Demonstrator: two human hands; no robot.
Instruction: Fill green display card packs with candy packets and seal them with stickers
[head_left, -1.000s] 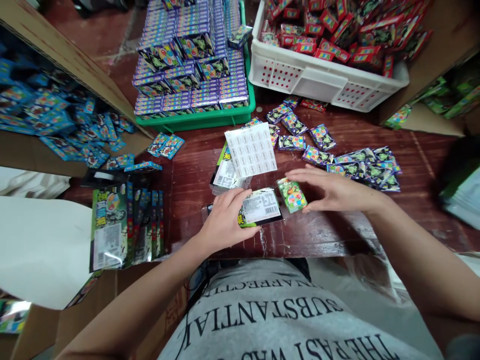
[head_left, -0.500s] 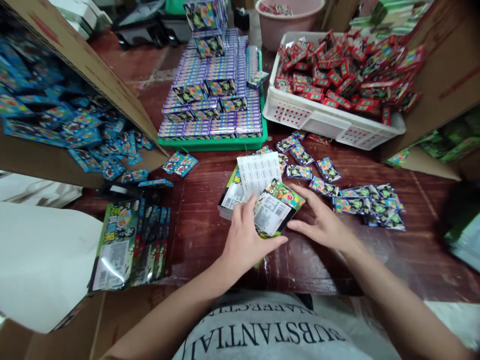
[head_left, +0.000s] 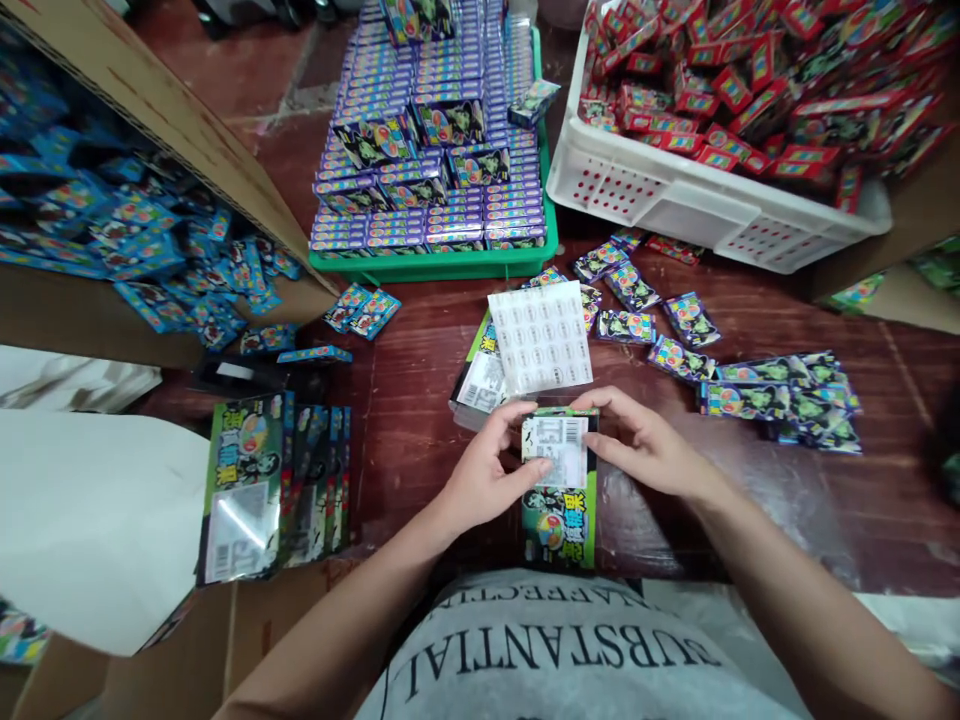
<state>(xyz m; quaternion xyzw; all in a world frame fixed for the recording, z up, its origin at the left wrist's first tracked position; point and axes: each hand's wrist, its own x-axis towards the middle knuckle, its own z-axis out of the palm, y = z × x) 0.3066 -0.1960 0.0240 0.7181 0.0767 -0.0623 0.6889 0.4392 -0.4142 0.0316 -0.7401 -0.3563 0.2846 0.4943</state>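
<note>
In front of my body a green-and-black printed candy box (head_left: 559,520) with a white barcode label is held at its top end. My left hand (head_left: 480,478) grips the left side, thumb on the label. My right hand (head_left: 651,445) pinches the top right corner, thumb on the front and fingers behind. Just beyond the hands, a white sheet of round stickers (head_left: 541,335) overlaps another printed candy box (head_left: 480,380) lying on the table. The hands hide part of the held box's upper edge.
Small purple packets (head_left: 750,398) lie scattered on the right. A green tray (head_left: 435,265) of purple boxes and a white basket (head_left: 637,185) of red packets stand behind. At left are a carton (head_left: 247,190) with blue packets and several upright printed boxes (head_left: 244,490).
The held box has come closer to my body and turned, its label now at the top end. Both hands moved nearer with it. The view has tilted downward.
</note>
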